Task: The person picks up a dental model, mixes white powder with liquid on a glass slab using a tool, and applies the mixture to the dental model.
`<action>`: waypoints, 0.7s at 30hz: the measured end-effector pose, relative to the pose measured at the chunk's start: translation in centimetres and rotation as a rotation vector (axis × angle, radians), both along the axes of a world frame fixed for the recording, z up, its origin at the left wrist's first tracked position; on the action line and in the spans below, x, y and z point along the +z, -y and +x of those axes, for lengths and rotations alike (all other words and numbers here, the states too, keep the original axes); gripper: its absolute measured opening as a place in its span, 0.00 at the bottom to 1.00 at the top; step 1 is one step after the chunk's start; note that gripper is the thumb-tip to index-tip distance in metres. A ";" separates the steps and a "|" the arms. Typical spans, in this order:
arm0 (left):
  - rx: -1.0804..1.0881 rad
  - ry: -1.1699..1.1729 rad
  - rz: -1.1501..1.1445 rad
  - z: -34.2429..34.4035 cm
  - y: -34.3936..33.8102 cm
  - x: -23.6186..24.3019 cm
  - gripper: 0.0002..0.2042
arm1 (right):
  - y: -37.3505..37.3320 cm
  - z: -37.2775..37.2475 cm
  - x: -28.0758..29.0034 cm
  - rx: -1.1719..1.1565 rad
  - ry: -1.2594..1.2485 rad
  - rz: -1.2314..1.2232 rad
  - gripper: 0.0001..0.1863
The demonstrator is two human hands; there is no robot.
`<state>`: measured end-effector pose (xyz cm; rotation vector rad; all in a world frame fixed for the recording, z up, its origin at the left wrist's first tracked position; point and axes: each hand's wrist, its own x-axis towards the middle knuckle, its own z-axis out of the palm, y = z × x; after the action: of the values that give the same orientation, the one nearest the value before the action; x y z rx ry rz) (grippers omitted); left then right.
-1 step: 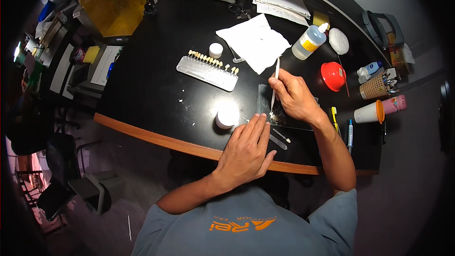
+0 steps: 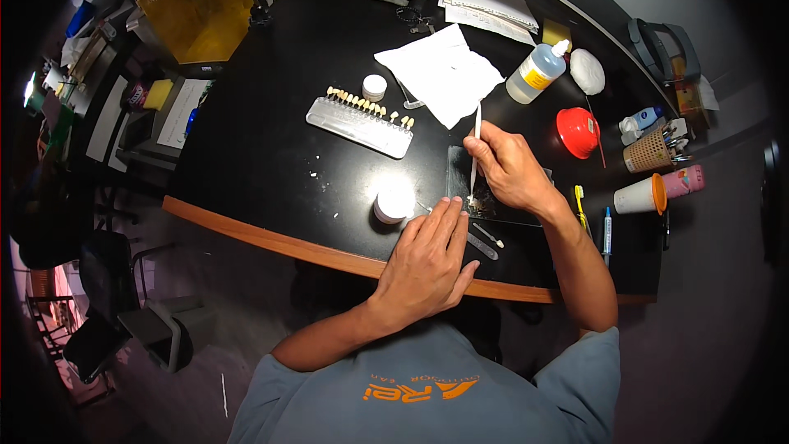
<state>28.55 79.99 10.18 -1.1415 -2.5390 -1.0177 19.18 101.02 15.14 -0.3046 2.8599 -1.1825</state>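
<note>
My right hand (image 2: 514, 168) is closed round a slender white stick-like tool (image 2: 476, 136). Its lower tip touches a small whitish dab (image 2: 472, 200) on a dark glassy slab (image 2: 457, 166). My left hand (image 2: 429, 251) lies flat with fingers stretched out, its fingertips at the slab's near edge. A loose tooth-shade tab (image 2: 491, 236) and a grey flat strip (image 2: 482, 247) rest beside the left fingers. Left of that hand stands a white jar (image 2: 394, 204). Farther back, a tooth shade guide (image 2: 359, 125) holds several tooth-shaped tabs.
White tissue (image 2: 444, 70) lies beyond the slab, with a small white jar (image 2: 374, 87) near it. A clear bottle (image 2: 535, 74), a red bowl (image 2: 579, 132), a cup (image 2: 637, 196), a yellow toothbrush (image 2: 580, 205) and a blue syringe (image 2: 607, 234) stand or lie rightward. White crumbs dot the black table (image 2: 263, 148).
My right hand has shifted very slightly left, and the white tool's upper end has moved a little left with it. The left hand has stayed in place.
</note>
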 end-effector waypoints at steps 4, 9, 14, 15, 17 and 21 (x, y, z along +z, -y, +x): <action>0.001 -0.003 -0.010 0.0 0.1 0.0 0.33 | 0.2 0.0 0.5 0.059 0.004 0.048 0.20; -0.002 -0.007 0.000 0.0 0.1 0.1 0.32 | 0.8 0.0 0.6 0.045 -0.027 0.029 0.21; -0.006 -0.004 -0.016 0.0 0.1 0.1 0.32 | 0.7 -0.1 0.7 0.039 -0.010 0.021 0.21; -0.009 -0.003 -0.015 0.0 0.1 0.1 0.32 | 0.7 0.0 0.7 0.004 -0.017 -0.019 0.21; -0.006 -0.008 -0.013 0.0 0.1 0.0 0.32 | 0.5 0.1 0.8 0.019 -0.013 0.019 0.20; -0.010 0.003 -0.018 0.0 0.1 0.1 0.32 | 0.4 0.3 0.5 0.002 -0.030 -0.018 0.19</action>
<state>28.60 79.91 10.25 -1.1588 -2.5524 -1.0010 19.44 100.66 15.66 -0.3288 2.8749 -1.2149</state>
